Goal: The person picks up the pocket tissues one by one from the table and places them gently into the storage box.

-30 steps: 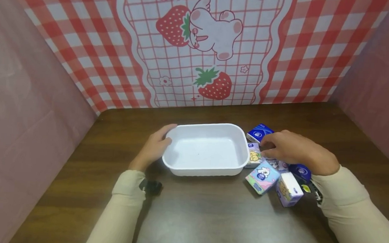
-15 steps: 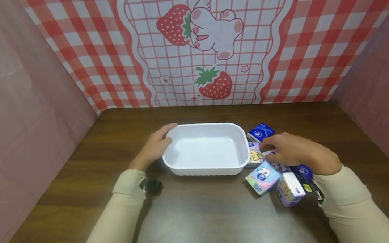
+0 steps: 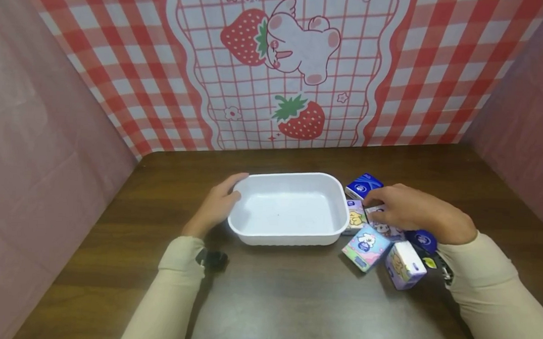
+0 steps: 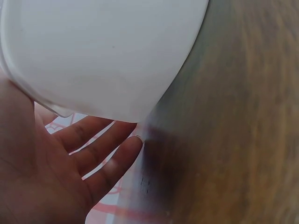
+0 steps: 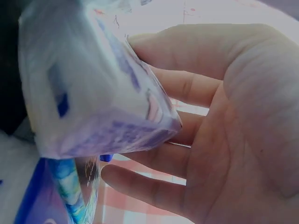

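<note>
My left hand [image 3: 215,205] grips the left end of a white plastic basin [image 3: 291,240]. Its thumb hooks over the rim, and the other fingers spread along the outer wall in the left wrist view. On the right, my right hand [image 3: 411,208] is lowered over a cluster of small tissue packs, its thumb above a purple-and-white pack [image 3: 383,230]. The right wrist view has a white-and-purple tissue pack [image 5: 98,102] in front of the fingers, its edge by the thumb tip. Whether the hand pinches a pack is hidden.
Around the right hand lie a blue pack [image 3: 365,184], a yellow-character pack [image 3: 356,218] against the basin, a light-blue-and-pink pack [image 3: 365,248], a pack standing on edge [image 3: 403,269] and a dark-blue pack [image 3: 424,241]. A checked cloth [image 3: 139,72] hangs behind the wooden table [image 3: 270,301].
My right hand has shifted slightly to the right, showing more of the purple-and-white pack beneath its thumb. The left hand and basin have stayed in place.
</note>
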### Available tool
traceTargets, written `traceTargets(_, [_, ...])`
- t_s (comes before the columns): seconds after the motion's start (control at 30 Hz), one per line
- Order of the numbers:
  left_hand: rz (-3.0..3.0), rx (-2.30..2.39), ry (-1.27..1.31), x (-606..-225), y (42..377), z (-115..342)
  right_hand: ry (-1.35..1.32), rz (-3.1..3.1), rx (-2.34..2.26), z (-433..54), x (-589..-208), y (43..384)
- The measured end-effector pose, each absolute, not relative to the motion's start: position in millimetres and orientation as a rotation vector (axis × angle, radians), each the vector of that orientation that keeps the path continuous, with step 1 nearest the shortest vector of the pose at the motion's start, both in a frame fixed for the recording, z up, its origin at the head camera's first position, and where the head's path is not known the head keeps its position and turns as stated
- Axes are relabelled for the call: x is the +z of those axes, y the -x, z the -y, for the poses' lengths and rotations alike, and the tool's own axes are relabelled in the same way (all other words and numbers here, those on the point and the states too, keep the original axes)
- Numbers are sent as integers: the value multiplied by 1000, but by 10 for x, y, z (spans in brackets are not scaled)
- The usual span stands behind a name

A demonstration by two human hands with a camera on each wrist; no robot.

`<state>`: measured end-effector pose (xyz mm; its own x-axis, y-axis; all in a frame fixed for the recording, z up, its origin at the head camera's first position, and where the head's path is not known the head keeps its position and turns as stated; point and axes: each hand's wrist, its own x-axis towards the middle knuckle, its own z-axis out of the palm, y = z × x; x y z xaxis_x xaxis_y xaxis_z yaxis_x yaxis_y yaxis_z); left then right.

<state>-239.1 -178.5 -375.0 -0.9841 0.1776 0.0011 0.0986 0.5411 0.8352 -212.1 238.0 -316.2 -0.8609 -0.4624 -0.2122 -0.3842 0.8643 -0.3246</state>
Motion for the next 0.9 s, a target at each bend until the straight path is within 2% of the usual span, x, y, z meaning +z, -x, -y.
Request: traceTargets(0.9, [-2728, 1458, -274, -3784, 2412, 1786, 544, -3014, -474, -2401, -3152, 2120])
